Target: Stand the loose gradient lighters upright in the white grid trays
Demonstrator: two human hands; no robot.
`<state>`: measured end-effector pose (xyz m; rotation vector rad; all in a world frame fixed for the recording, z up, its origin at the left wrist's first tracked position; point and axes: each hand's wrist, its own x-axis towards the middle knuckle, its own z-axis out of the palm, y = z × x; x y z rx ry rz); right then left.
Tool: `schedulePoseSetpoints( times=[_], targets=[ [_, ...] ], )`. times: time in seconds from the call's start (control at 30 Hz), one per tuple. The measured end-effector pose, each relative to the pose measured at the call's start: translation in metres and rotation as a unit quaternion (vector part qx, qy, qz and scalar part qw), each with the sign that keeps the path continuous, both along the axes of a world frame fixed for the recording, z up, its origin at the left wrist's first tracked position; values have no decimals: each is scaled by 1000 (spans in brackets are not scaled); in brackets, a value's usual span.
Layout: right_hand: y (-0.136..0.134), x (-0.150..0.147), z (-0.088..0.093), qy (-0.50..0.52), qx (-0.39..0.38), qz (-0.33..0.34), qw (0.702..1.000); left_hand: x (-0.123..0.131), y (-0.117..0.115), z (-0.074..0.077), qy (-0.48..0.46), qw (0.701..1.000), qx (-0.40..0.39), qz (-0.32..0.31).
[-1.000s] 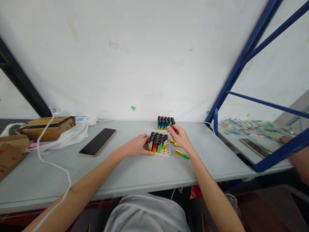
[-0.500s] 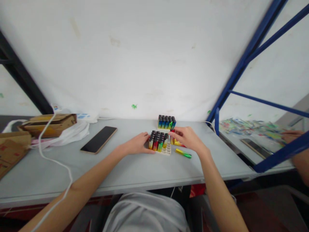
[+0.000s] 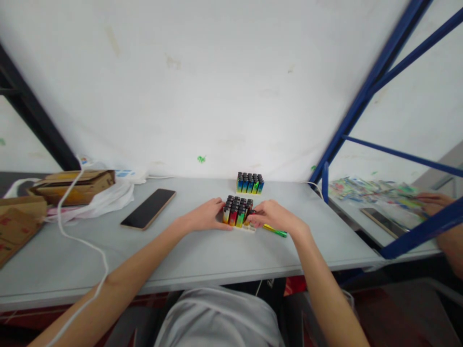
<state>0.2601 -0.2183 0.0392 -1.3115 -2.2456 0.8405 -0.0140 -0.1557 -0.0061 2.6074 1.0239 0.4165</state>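
Several lighters with black tops [image 3: 233,212] stand upright in a low white holed tray [image 3: 249,228]. My left hand [image 3: 206,215] grips this tray from its left side, thumb at the front corner and fingers at the back. Closed at the tray's right side, my right hand [image 3: 269,215] pinches a lighter [image 3: 252,212] whose dark top shows by the fingertips; the hand hides most of its body. A yellow-green lighter [image 3: 277,231] lies flat on the table, just right of the tray and partly under my right hand.
Behind stands a second tray of blue-yellow lighters [image 3: 249,183] near the wall. At left lie a phone [image 3: 149,208], a white plastic bag [image 3: 119,197], cardboard boxes [image 3: 79,187] and a white cable [image 3: 87,245]. Blue metal bars [image 3: 347,120] rise at right; beyond them another person's hand [image 3: 434,202] shows.
My right hand has come left and slightly down, bringing a lighter from the tray's right side to its front right part. My left hand stays on the tray.
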Motion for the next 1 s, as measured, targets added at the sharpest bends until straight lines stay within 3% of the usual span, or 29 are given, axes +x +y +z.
schedulePoseSetpoints(
  times=[0.13, 0.23, 0.33, 0.57, 0.73, 1.0],
  targets=[
    [0, -8, -5, -70, 68, -27, 995, 0, 0, 0, -6, 1000, 2, 0],
    [3, -5, -5, -83, 56, -1, 995, 1, 1, 0, 0, 1000, 3, 2],
    [6, 15, -1, -68, 47, -9, 997, 1, 1, 0, 12, 1000, 2, 4],
    [16, 77, 5, -101, 118, -147, 977, 0, 1, 0, 28, 1000, 8, 11],
    [27, 93, -8, -122, 96, -167, 974, 0, 2, -1, 31, 999, 8, 6],
    [54, 77, -45, -155, 137, -166, 964, 0, 2, 0, 21, 1000, 8, 8]
  ],
)
